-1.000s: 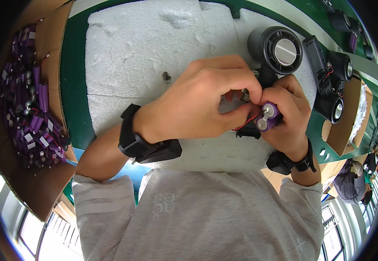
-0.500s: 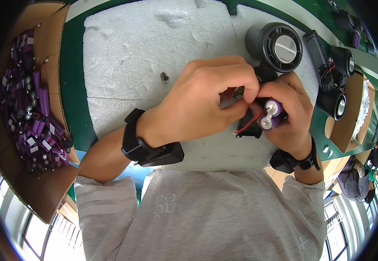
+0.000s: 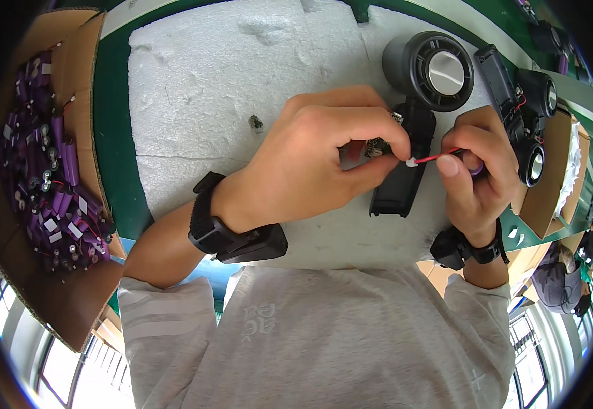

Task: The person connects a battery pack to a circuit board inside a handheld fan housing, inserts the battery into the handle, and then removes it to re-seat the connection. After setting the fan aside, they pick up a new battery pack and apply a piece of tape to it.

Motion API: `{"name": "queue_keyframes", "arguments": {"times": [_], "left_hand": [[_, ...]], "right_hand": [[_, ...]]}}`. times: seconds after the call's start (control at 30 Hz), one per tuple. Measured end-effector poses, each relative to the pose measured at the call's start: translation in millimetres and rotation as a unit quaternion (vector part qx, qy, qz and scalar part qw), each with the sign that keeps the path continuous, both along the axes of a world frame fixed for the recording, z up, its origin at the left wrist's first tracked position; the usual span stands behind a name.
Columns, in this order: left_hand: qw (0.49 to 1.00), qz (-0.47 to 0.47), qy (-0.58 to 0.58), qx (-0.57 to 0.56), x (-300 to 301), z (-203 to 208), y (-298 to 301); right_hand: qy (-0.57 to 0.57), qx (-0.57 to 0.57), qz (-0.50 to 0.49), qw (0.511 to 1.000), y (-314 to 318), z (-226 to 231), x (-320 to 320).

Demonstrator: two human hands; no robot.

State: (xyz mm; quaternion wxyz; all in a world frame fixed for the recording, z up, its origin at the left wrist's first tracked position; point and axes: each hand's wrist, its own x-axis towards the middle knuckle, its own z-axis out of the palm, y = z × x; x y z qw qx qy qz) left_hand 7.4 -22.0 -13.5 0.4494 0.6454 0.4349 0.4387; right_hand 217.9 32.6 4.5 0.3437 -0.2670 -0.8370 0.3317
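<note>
My left hand (image 3: 323,153) is pinched around a small circuit board (image 3: 376,147), partly hidden behind its fingers. At its fingertips is a white plug (image 3: 411,163) on the end of a red wire (image 3: 430,158); I cannot tell whether the plug is seated in the board. The wire runs taut to my right hand (image 3: 480,170), which is closed on a purple battery pack (image 3: 475,168), mostly covered by the fingers. Beneath and between the hands lies a black handheld fan's handle shell (image 3: 398,189), its round head (image 3: 439,71) at the far end.
White foam sheet (image 3: 201,88) covers the green table (image 3: 113,123). On the left stands a cardboard box (image 3: 71,300) full of purple battery packs (image 3: 54,198). More black fan parts (image 3: 531,160) lie at the right, beside a small carton (image 3: 542,204).
My right hand has moved right, away from the left, and turned so the battery pack is mostly hidden. The red wire now stretches between the hands, and the fan handle shows more.
</note>
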Motion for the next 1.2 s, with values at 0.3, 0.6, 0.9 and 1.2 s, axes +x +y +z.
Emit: {"name": "queue_keyframes", "arguments": {"times": [0.3, 0.6, 0.9, 1.2], "left_hand": [[1.0, -0.005, 0.0, 0.019, -6, -2, 2], [0.998, 0.024, -0.049, 0.002, -3, -1, 1], [0.998, 0.041, -0.032, -0.022, -1, -2, -1], [0.999, 0.012, 0.016, 0.042, -5, 0, 1]], "right_hand": [[0.012, 0.002, -0.046, 0.999, -5, 1, -6], [-0.135, 0.015, -0.027, 0.99, -11, 14, -8], [-0.085, -0.005, -0.069, 0.994, -12, 8, -14], [-0.12, -0.044, -0.012, 0.992, -16, 9, -10]]}}
